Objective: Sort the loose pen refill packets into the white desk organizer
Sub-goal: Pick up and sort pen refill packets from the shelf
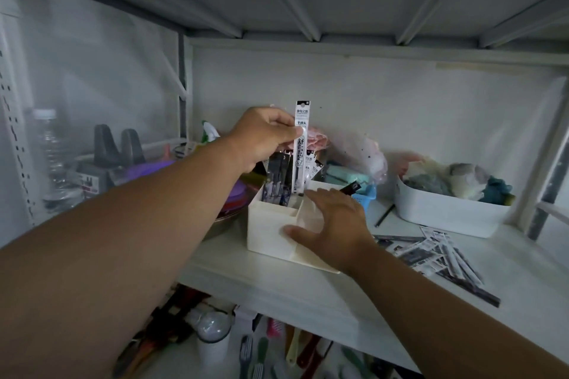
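Note:
A white desk organizer (267, 232) with several compartments stands on the white shelf. My left hand (261, 135) pinches a long white pen refill packet (301, 160) upright, its lower end inside a rear compartment beside several dark packets (279, 181) standing there. My right hand (331, 218) rests over the organizer's right side, fingers spread across its top and thumb on the front wall. A loose pile of refill packets (437, 255) lies flat on the shelf to the right.
A white bin (446, 214) of cloth items sits at back right, a small blue basket (366, 194) behind the organizer. Purple plates (234, 194), a grey rack and a clear bottle (50, 157) stand left. A pencil (384, 215) lies on the shelf. Brushes and tools fill the lower shelf.

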